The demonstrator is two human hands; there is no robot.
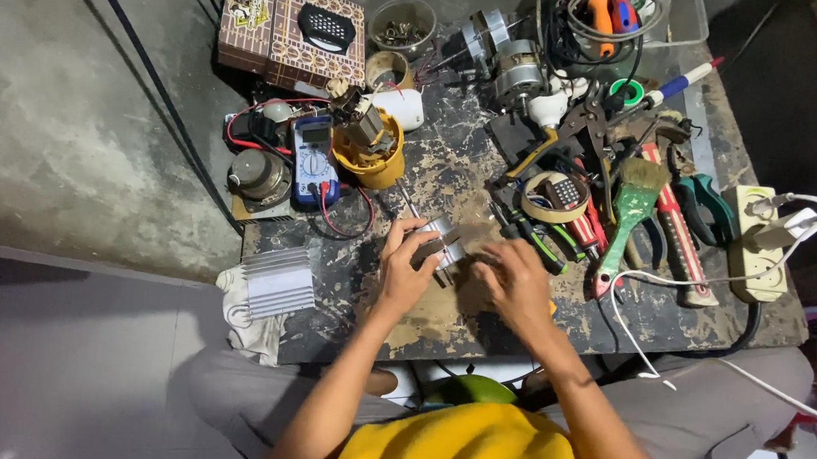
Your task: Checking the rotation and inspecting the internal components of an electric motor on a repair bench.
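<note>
Metal part [441, 244] on worn bench [449, 180], pinched by left hand [405, 262], right hand [516, 281] curled just beside.

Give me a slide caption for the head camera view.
Both hands, left and right, hold a small metal part over a cluttered workbench.

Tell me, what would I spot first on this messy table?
Probably the two hands, left hand and right hand, meeting on a small silver metal part at the middle of the scratched dark worktable. Then the round yellow plastic housing just behind, and the green-handled paintbrush among tools on the right.
</note>
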